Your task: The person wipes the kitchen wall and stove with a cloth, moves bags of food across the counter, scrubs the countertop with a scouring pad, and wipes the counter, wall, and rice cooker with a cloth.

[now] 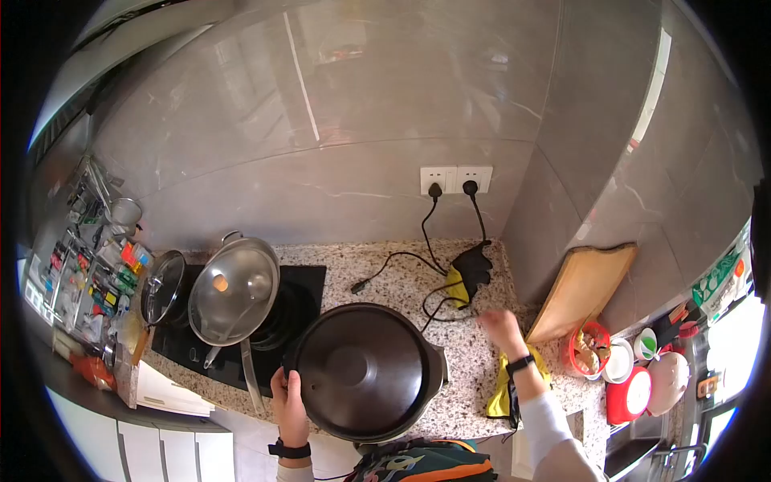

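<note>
A large dark brown lidded pot [361, 373] stands at the counter's front edge. My left hand [291, 402] is closed round the pot's left handle, with the thumb on top. The lid is on, and the right handle [439, 365] is free. My right hand [502, 331] is over the counter right of the pot, fingers curled together. A black cord [434, 299] runs close to those fingers; whether they pinch it is too small to tell. Beyond this hand lies a black and yellow glove [472, 269]. Another yellow and black glove [499, 399] is partly behind my right wrist.
On the black cooktop [301, 289] sit a steel wok [241, 301] and a glass-lidded pan [163, 287]. Two plugs fill the wall sockets [456, 180]. A wooden board [582, 289] leans at the right, near a red basket [589, 347] and bowls. Spice bottles [104, 273] crowd the left.
</note>
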Action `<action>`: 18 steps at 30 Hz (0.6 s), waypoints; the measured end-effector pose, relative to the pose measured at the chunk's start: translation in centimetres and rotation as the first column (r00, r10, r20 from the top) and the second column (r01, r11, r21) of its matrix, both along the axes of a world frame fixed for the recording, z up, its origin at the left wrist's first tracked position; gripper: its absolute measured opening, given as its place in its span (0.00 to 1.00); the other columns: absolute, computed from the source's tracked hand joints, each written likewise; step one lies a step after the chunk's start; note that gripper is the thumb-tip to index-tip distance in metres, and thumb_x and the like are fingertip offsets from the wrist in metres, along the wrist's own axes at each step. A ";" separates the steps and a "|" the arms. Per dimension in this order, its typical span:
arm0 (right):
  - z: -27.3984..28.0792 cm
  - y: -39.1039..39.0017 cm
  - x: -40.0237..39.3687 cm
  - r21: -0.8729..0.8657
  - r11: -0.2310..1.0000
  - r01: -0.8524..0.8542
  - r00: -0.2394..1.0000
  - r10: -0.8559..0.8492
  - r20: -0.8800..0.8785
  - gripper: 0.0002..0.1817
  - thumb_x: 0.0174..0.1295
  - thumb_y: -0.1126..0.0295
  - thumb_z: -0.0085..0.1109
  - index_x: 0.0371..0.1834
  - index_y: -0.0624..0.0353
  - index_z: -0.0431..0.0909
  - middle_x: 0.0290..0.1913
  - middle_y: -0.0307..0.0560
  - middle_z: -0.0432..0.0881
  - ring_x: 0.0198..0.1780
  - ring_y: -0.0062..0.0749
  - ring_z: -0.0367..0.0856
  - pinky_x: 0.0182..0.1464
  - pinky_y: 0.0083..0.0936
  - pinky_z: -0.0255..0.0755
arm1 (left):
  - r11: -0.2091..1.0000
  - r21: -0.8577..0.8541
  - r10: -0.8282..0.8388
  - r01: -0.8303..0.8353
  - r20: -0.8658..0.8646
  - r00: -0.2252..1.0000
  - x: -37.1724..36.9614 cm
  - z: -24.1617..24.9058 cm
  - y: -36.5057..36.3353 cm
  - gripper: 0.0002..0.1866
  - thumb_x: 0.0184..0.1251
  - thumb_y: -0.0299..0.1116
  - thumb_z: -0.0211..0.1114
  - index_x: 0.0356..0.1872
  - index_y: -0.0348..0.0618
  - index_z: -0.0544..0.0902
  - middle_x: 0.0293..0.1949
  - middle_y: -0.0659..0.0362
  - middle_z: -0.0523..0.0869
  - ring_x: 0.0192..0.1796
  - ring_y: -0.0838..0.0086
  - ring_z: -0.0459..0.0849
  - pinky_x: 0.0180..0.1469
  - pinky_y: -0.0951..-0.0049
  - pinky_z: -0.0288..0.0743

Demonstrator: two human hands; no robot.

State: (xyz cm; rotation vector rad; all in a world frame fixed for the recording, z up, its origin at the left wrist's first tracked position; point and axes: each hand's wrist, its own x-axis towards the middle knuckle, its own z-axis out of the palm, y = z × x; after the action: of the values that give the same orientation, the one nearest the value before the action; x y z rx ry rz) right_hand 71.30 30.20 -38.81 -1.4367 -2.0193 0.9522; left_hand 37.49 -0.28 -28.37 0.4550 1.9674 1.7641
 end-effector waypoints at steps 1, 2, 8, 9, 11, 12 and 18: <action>-1.7 2.3 0.1 0.047 0.997 0.053 0.997 -0.055 0.047 0.12 0.61 0.66 0.57 0.43 0.56 0.84 0.38 0.57 0.84 0.39 0.54 0.84 0.42 0.39 0.78 | 0.998 0.061 0.022 -0.027 0.084 0.996 0.7 0.2 0.3 0.25 0.74 0.46 0.56 0.60 0.34 0.70 0.55 0.56 0.77 0.54 0.71 0.75 0.59 0.73 0.67; -2.5 4.0 -0.2 0.050 0.997 0.051 0.998 -0.053 0.046 0.12 0.61 0.66 0.57 0.43 0.56 0.84 0.38 0.57 0.84 0.39 0.54 0.84 0.42 0.39 0.78 | 0.987 0.159 -0.016 -0.015 0.193 0.981 0.7 0.3 0.4 0.26 0.74 0.44 0.58 0.62 0.35 0.68 0.56 0.57 0.75 0.55 0.72 0.75 0.58 0.73 0.68; -4.8 11.4 -4.6 0.254 0.964 -0.080 0.946 -0.007 0.323 0.23 0.64 0.65 0.54 0.64 0.47 0.74 0.67 0.57 0.69 0.65 0.53 0.70 0.61 0.45 0.71 | 0.975 0.214 -0.004 -0.050 0.243 0.970 0.7 -0.1 0.6 0.21 0.73 0.42 0.59 0.58 0.37 0.72 0.49 0.60 0.79 0.49 0.76 0.77 0.52 0.76 0.71; -2.2 10.7 -6.0 0.244 0.939 -0.242 0.850 0.084 0.520 0.27 0.65 0.65 0.54 0.69 0.44 0.67 0.72 0.55 0.62 0.70 0.54 0.62 0.66 0.47 0.66 | 0.976 0.210 0.009 -0.061 0.239 0.971 0.8 -0.1 0.6 0.21 0.73 0.42 0.59 0.58 0.37 0.72 0.49 0.60 0.79 0.49 0.76 0.77 0.52 0.76 0.71; -3.4 11.0 -7.8 0.197 0.895 -0.400 0.709 0.166 0.686 0.32 0.65 0.65 0.54 0.74 0.40 0.60 0.76 0.52 0.55 0.75 0.55 0.53 0.70 0.49 0.62 | 0.972 0.229 -0.016 -0.046 0.259 0.966 0.9 0.2 0.6 0.19 0.73 0.43 0.59 0.54 0.38 0.75 0.46 0.61 0.80 0.46 0.78 0.77 0.50 0.78 0.72; -8.2 12.3 -8.9 0.128 0.941 -0.314 0.699 0.138 0.702 0.33 0.66 0.66 0.53 0.75 0.38 0.57 0.76 0.51 0.55 0.76 0.55 0.49 0.71 0.51 0.59 | 0.974 0.220 -0.007 -0.050 0.254 0.967 1.0 0.3 0.6 0.19 0.73 0.43 0.59 0.54 0.38 0.75 0.46 0.61 0.80 0.46 0.78 0.77 0.50 0.78 0.72; -6.0 5.1 -9.0 0.182 0.958 -0.221 0.773 0.058 0.632 0.23 0.59 0.72 0.54 0.59 0.45 0.77 0.63 0.43 0.75 0.70 0.45 0.64 0.66 0.55 0.59 | 0.983 0.182 -0.027 -0.022 0.262 0.965 1.2 0.2 0.7 0.20 0.75 0.47 0.54 0.49 0.37 0.76 0.45 0.60 0.80 0.46 0.77 0.76 0.48 0.77 0.71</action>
State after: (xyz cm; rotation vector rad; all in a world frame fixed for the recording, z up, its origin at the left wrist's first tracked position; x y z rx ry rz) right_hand 62.30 35.32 -44.84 -1.6099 -2.6367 0.2445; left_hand 38.65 0.42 -28.16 0.2644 1.6287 1.9049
